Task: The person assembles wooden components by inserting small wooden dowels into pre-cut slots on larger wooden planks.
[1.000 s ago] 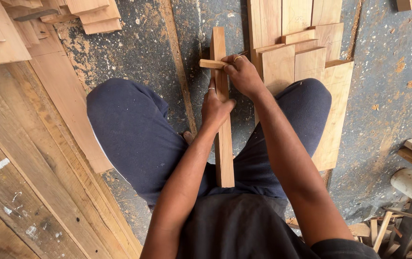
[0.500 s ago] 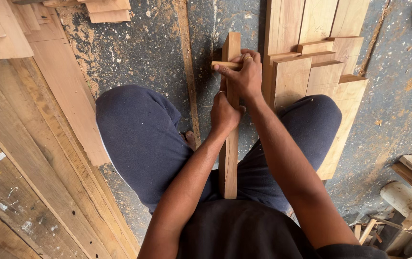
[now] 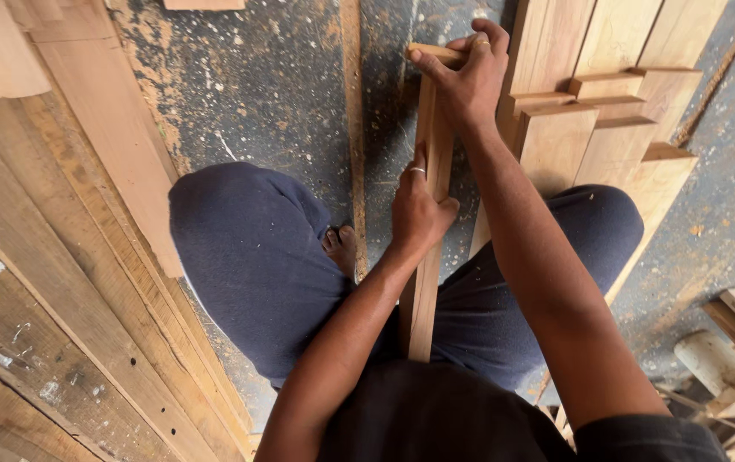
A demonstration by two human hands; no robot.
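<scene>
I squat over a narrow wooden strip (image 3: 424, 291) that runs from between my knees away from me across the concrete floor. My left hand (image 3: 417, 210), a ring on one finger, grips the strip near its middle. My right hand (image 3: 468, 68) is closed on a small wooden block (image 3: 432, 54) held crosswise on the strip's far end. My dark blue trousers (image 3: 256, 257) flank the strip on both sides.
Cut boards (image 3: 607, 128) of stepped lengths lie side by side to the right of the strip. Long planks (image 3: 59, 282) lean or lie along the left. A thin batten (image 3: 352, 128) lies just left of the strip. Offcuts and a pale cylinder (image 3: 718, 364) sit at lower right.
My right hand has slid the small block farther along the strip, away from me. My left hand has stayed gripping the strip's middle. The camera has tilted slightly.
</scene>
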